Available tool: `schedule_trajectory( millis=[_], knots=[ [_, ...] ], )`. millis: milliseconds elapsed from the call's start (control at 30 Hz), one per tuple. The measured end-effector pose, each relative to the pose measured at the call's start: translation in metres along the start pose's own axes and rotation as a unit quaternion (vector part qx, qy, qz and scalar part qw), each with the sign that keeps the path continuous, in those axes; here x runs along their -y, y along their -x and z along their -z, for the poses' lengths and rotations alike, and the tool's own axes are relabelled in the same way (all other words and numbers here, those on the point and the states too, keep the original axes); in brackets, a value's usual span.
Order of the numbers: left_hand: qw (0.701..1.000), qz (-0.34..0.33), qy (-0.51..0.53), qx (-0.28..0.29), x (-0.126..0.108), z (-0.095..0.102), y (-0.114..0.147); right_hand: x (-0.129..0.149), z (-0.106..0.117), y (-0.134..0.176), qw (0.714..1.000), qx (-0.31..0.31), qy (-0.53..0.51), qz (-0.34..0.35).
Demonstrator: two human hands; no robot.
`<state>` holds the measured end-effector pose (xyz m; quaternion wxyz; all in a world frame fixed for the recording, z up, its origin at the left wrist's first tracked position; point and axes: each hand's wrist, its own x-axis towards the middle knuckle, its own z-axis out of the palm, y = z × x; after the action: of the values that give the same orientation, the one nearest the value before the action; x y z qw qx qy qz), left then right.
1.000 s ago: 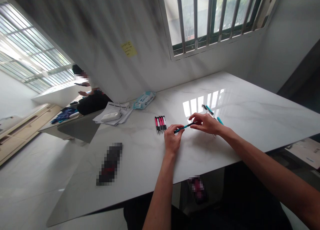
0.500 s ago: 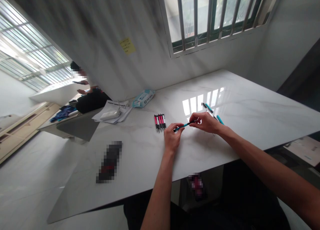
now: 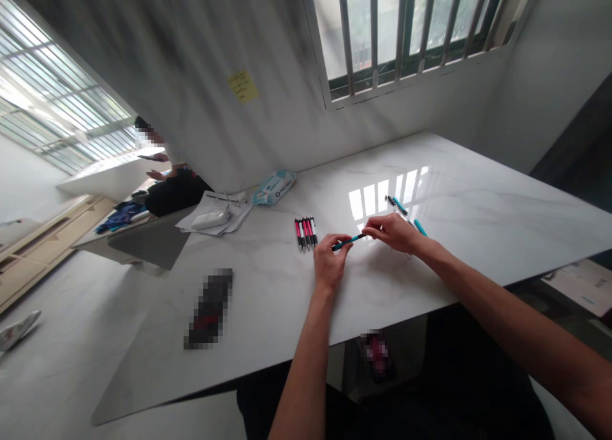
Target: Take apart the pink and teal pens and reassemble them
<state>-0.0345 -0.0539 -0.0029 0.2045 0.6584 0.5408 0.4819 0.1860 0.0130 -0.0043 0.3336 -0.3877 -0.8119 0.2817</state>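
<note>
A teal pen (image 3: 354, 239) with dark ends is held slantwise just above the table, between my two hands. My left hand (image 3: 329, 258) pinches its left part between thumb and fingers. At the other end, the fingertips of my right hand (image 3: 392, 231) are closed on the dark part. Left of my left hand, several red, white and black pens (image 3: 306, 234) lie side by side in a row. Behind my right hand are loose teal pen barrels (image 3: 421, 227) and small dark pen parts (image 3: 391, 201), partly hidden by that hand.
A wet wipes pack (image 3: 275, 188) and papers (image 3: 224, 212) with a white packet lie by the wall. A blurred dark object (image 3: 209, 309) rests at the left of the marble table (image 3: 268, 312). Another person (image 3: 167, 172) sits in the far left background.
My right hand's fingers have shifted their grip on the dark end of the pen. My left hand and the pen stay nearly still. A pale object has appeared at the far left edge.
</note>
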Motion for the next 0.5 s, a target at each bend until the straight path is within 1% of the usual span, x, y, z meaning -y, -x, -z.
schedule_trajectory(
  millis=[67,133,333,500],
  knots=[
    [1.000,0.005,-0.002,-0.006,-0.0002,0.0003,0.0001,0.0003,-0.0001,0.0003,0.999,-0.011,-0.013,0.028],
    [1.000,0.006,-0.002,-0.007,0.0000,0.0005,0.0001,0.0003,0.0000,0.0005,0.999,-0.018,-0.015,0.041],
    [1.000,0.006,-0.002,-0.005,0.0019,0.0004,0.0000,0.0003,0.0021,-0.0006,0.999,0.006,0.037,0.018],
    [1.000,0.002,0.009,0.006,0.0025,0.0009,-0.0009,0.0025,0.0037,-0.0005,1.000,0.014,0.024,0.006]
  ],
)
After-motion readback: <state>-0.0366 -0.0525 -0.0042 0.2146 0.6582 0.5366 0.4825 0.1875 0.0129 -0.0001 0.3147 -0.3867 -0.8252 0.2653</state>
